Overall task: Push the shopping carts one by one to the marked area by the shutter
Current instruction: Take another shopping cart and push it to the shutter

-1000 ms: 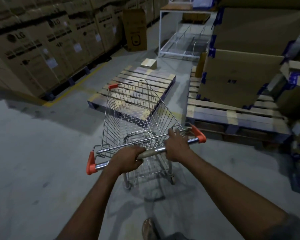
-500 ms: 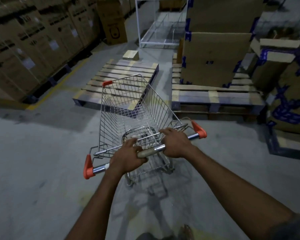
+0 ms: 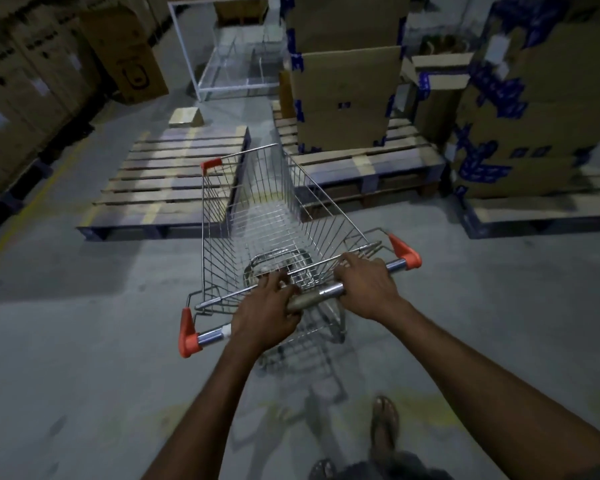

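A wire shopping cart (image 3: 267, 216) with orange corner caps stands on the concrete floor in front of me, its basket empty. My left hand (image 3: 265, 315) grips the chrome handle bar (image 3: 321, 293) left of its middle. My right hand (image 3: 366, 287) grips the same bar to the right. The cart's nose points at the gap between two wooden pallets. No shutter or marked area is in view.
An empty wooden pallet (image 3: 174, 178) lies ahead left, a pallet (image 3: 368, 168) bearing a tall cardboard box (image 3: 343, 98) ahead right. Stacked boxes (image 3: 541, 109) fill the right side, and more boxes (image 3: 21, 84) line the left wall behind a yellow floor line. A white metal frame (image 3: 229, 64) stands farther back.
The cart and my view have swung to the right, so the pallets and boxes slid left in the frame. Both hands kept their grip on the handle.
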`<action>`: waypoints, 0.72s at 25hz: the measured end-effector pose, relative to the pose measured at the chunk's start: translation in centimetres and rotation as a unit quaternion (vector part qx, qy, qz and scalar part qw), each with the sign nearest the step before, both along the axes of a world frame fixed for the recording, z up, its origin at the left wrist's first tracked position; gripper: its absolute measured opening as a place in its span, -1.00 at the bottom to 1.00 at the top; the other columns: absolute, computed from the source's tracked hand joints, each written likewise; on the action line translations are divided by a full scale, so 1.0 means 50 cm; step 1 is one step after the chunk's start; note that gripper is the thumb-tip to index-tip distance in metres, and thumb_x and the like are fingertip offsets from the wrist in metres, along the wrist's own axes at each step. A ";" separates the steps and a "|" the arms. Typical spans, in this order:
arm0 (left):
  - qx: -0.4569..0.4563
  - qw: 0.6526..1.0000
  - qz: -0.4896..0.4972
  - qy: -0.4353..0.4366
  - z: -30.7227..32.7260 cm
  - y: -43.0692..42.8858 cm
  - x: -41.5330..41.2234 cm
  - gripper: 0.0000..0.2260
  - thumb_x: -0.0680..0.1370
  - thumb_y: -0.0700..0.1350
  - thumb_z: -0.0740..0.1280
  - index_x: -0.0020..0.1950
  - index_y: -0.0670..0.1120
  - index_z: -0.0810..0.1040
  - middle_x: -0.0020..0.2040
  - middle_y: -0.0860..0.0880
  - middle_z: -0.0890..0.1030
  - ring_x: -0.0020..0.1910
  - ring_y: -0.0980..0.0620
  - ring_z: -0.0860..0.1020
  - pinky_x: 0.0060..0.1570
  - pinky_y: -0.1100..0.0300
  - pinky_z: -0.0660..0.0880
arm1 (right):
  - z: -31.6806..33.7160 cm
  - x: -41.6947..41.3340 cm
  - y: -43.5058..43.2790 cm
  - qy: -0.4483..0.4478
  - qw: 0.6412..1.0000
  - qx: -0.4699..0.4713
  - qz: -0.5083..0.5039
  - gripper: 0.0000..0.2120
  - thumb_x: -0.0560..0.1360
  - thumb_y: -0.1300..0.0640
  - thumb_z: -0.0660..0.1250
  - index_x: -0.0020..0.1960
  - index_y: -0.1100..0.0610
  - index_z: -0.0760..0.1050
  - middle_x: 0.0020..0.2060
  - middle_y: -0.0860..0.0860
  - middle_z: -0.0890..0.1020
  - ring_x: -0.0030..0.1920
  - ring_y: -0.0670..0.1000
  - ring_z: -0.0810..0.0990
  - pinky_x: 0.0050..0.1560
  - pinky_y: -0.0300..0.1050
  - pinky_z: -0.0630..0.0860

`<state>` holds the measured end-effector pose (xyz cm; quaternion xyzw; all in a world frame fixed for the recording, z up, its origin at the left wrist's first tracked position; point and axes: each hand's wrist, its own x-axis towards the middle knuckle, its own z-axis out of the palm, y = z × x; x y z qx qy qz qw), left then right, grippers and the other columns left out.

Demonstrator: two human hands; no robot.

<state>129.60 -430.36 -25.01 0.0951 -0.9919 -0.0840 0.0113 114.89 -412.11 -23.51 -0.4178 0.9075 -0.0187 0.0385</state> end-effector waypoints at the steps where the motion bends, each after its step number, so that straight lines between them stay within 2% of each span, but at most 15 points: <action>1: 0.001 1.000 -0.012 -0.012 0.004 0.001 0.014 -0.66 0.49 0.23 0.29 0.23 0.18 0.51 0.25 0.11 0.52 0.11 0.02 0.57 -0.11 0.10 0.55 | -0.005 0.026 0.014 0.001 1.000 -0.022 -0.012 -0.72 0.39 -0.10 0.40 0.05 -0.01 0.59 0.06 0.01 0.60 0.05 0.12 0.63 0.07 0.06 0.43; 2: 0.005 0.999 -0.017 -0.030 0.010 0.003 0.025 -0.69 0.51 0.25 0.28 0.18 0.17 0.52 0.13 0.11 0.60 -0.01 0.02 0.62 -0.17 0.13 0.51 | -0.007 0.048 0.029 0.000 0.999 -0.043 -0.019 -0.74 0.40 -0.13 0.38 -0.01 0.00 0.56 -0.07 -0.01 0.60 -0.03 0.12 0.64 0.04 0.04 0.42; 4: 0.008 0.998 -0.028 -0.057 0.016 0.008 0.048 -0.70 0.51 0.28 0.26 0.10 0.14 0.54 -0.06 0.06 0.67 -0.10 0.00 0.65 -0.22 0.15 0.46 | -0.006 0.093 0.059 -0.013 0.997 -0.065 -0.027 -0.71 0.43 -0.23 0.35 -0.09 -0.01 0.52 -0.19 -0.05 0.59 -0.12 0.08 0.62 0.02 0.01 0.47; 6: -0.009 0.997 -0.046 -0.062 0.018 0.020 0.070 -0.68 0.51 0.29 0.25 0.07 0.11 0.56 -0.10 0.03 0.69 -0.10 -0.02 0.66 -0.19 0.14 0.47 | -0.001 0.133 0.090 -0.026 0.996 -0.078 -0.027 -0.59 0.44 -0.39 0.30 -0.11 -0.03 0.49 -0.21 -0.08 0.56 -0.15 0.04 0.59 0.00 0.02 0.51; 7: -0.019 0.996 -0.053 -0.063 0.018 0.030 0.080 -0.67 0.51 0.29 0.25 0.07 0.10 0.57 -0.10 0.01 0.69 -0.09 -0.02 0.66 -0.19 0.13 0.47 | -0.003 0.152 0.108 -0.025 0.996 -0.081 -0.023 -0.52 0.44 -0.46 0.26 -0.08 -0.04 0.50 -0.18 -0.08 0.58 -0.14 0.03 0.59 0.00 0.01 0.51; 9: -0.031 0.995 -0.068 -0.067 0.022 0.051 0.097 -0.65 0.51 0.30 0.24 0.08 0.09 0.58 -0.07 0.01 0.70 -0.06 -0.03 0.66 -0.16 0.12 0.48 | -0.007 0.190 0.146 -0.019 0.997 -0.079 -0.018 -0.43 0.48 -0.51 0.15 0.12 -0.06 0.53 -0.03 -0.06 0.63 -0.01 0.04 0.60 0.05 0.03 0.49; 12: -0.026 0.992 -0.099 -0.077 0.028 0.090 0.112 -0.66 0.50 0.29 0.27 0.10 0.11 0.58 -0.06 0.03 0.70 -0.05 -0.02 0.66 -0.14 0.13 0.48 | -0.015 0.238 0.207 -0.010 0.998 -0.065 -0.024 -0.40 0.57 -0.45 0.04 0.46 -0.12 0.32 0.16 -0.02 0.59 0.15 0.09 0.56 0.13 0.12 0.42; 15: -0.013 0.989 -0.131 -0.073 0.031 0.142 0.129 -0.67 0.49 0.29 0.28 0.15 0.15 0.54 -0.07 0.04 0.70 -0.07 -0.01 0.66 -0.15 0.13 0.47 | -0.016 0.275 0.266 -0.015 0.998 -0.045 -0.049 -0.39 0.58 -0.45 -0.06 0.51 -0.16 0.19 0.15 0.00 0.56 0.15 0.13 0.56 0.14 0.15 0.38; 18: -0.007 0.984 -0.172 -0.052 0.027 0.196 0.151 -0.64 0.49 0.28 0.29 0.23 0.19 0.51 -0.07 0.03 0.70 -0.08 -0.03 0.66 -0.14 0.12 0.49 | -0.006 0.317 0.324 -0.044 0.994 -0.009 -0.096 -0.38 0.55 -0.49 -0.09 0.48 -0.21 0.24 0.20 0.03 0.55 0.22 0.14 0.54 0.21 0.20 0.33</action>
